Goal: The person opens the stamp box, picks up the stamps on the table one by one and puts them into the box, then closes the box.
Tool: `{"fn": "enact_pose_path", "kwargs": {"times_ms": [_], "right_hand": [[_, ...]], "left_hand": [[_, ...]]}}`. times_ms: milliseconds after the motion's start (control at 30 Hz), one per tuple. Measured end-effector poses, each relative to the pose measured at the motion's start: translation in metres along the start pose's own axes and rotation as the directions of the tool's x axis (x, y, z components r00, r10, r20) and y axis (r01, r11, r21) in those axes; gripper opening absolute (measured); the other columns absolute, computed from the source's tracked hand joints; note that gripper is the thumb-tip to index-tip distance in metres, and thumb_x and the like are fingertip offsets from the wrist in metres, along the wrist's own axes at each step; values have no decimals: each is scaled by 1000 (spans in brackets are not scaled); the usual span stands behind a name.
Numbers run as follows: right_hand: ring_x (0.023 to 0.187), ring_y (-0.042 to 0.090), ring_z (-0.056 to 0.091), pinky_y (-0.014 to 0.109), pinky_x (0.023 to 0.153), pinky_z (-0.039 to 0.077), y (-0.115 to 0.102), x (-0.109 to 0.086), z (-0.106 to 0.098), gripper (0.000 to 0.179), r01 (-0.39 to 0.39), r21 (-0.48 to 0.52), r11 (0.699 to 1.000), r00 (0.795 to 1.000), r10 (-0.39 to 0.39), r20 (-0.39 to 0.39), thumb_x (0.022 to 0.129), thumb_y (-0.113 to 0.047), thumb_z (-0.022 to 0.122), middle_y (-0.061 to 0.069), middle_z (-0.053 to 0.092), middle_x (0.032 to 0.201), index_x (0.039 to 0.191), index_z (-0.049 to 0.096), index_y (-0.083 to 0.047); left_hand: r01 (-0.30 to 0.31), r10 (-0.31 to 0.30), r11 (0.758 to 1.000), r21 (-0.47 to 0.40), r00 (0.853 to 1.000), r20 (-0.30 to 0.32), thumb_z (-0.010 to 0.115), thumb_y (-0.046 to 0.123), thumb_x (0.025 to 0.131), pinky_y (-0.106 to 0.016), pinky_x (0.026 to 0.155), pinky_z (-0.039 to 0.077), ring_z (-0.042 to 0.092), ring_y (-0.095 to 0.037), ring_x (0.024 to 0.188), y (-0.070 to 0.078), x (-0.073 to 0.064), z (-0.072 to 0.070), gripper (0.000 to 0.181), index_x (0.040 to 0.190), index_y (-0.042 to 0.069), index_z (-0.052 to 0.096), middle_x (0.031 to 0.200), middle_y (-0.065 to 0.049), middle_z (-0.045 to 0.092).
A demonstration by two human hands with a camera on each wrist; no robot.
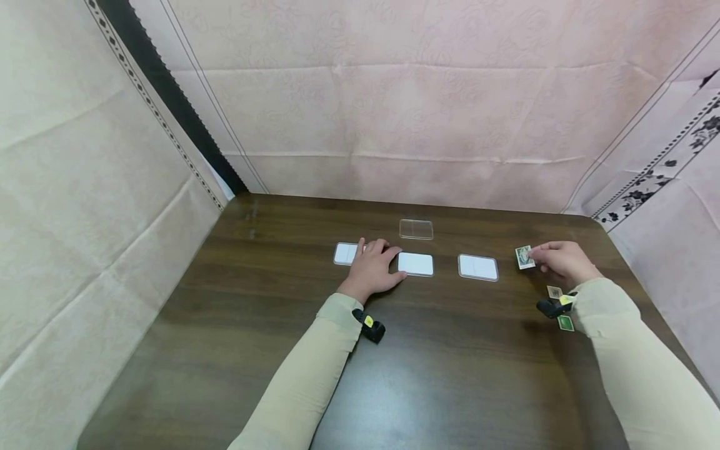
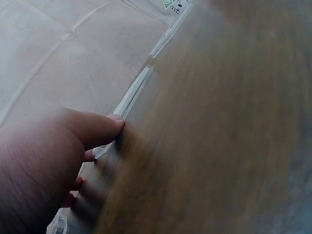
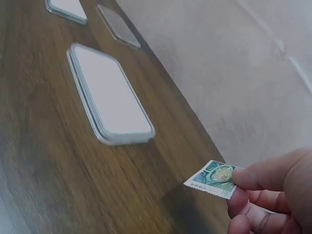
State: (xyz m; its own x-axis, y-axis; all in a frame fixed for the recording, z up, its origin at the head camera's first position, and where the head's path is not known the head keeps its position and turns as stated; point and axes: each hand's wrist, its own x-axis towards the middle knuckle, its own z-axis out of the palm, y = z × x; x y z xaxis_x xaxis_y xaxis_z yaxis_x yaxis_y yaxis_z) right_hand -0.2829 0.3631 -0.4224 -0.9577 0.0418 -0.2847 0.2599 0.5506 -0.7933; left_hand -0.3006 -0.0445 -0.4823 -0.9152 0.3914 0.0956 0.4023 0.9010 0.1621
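Note:
My right hand [image 1: 562, 261] pinches a small green postage stamp [image 3: 217, 178] with toothed edges between thumb and fingers. The stamp is tilted, over the wood to the right of the rightmost white case [image 1: 478, 267]. At the middle white case [image 1: 419, 264], my left hand [image 1: 371, 272] holds the left end, the thumb [image 2: 109, 127] at the near edge and the index finger at the far corner. Its other fingers spread over the left white case [image 1: 344, 254], covering part of it. The cases are flat, clear-edged, with rounded corners.
Behind the middle case lies a clear plastic lid [image 1: 416, 229]. Two more stamps, one pale [image 1: 554, 292] and one green [image 1: 565, 323], lie beside my right wrist. The brown wooden table [image 1: 450, 375] meets hanging pale cloth [image 1: 394, 125] at its back edge.

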Motion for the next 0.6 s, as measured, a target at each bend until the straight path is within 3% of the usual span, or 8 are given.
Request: {"fn": "enact_pose_path", "kwargs": {"times_ms": [333,600], "right_hand": [[55,8,46,25,48,41,-22,-1,17,42,0,-43,999,999,2,53,91,-28,56,4,57,76,116,52,5],[61,12,50,26,51,43,-35,1,35,39,-12,5,1000,997,12,82,91,-27,56,11,57,85,115,54,4]], "left_hand": [[0,0,1000,5,1000,-11,44,68,81,-49,108,3,30,-17,125,-1,2,4,65,135,32,43,131,2,39],[0,0,1000,1,1000,-3,43,69,81,-49,108,2,30,-17,126,-1,2,4,66,136,32,43,132,1,38]]}}
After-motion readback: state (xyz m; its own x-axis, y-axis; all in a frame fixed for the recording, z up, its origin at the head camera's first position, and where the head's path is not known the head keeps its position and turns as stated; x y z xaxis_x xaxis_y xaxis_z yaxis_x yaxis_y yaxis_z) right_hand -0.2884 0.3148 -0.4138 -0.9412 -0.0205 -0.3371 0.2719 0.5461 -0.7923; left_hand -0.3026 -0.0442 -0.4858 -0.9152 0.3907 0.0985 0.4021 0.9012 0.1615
